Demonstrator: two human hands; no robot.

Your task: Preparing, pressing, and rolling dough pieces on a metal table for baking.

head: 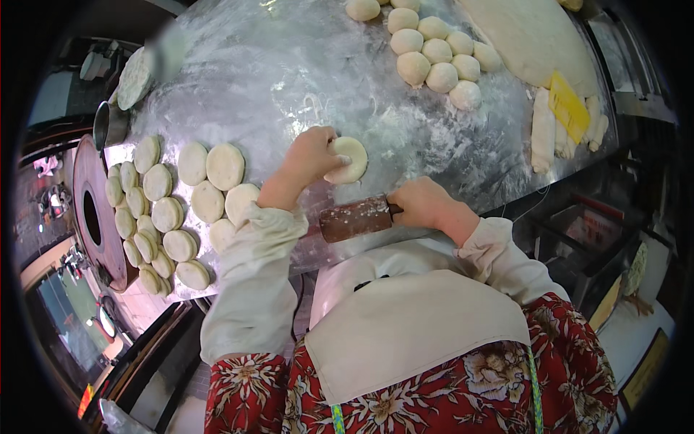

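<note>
My left hand [314, 153] grips the left edge of a round, flattened dough disc [352, 157] above the floured metal worktop. Close to the front edge, my right hand [425, 202] is closed around the handle of a short wooden rolling pin [355, 218], whose barrel is dusted with flour and points left. The disc and the pin are apart. Left of my left forearm lie several flat dough discs [225, 166], with more stacked in rows [167, 214] beyond them. Rounded dough balls [436, 51] sit in a cluster toward the far right.
A large dough slab [534, 38] covers the far right of the worktop [255, 81]. Near it are dough rolls [543, 130] and a yellow plastic scraper [569, 108]. At left stand a metal container [111, 125] and a round oven top with a dark opening [91, 217].
</note>
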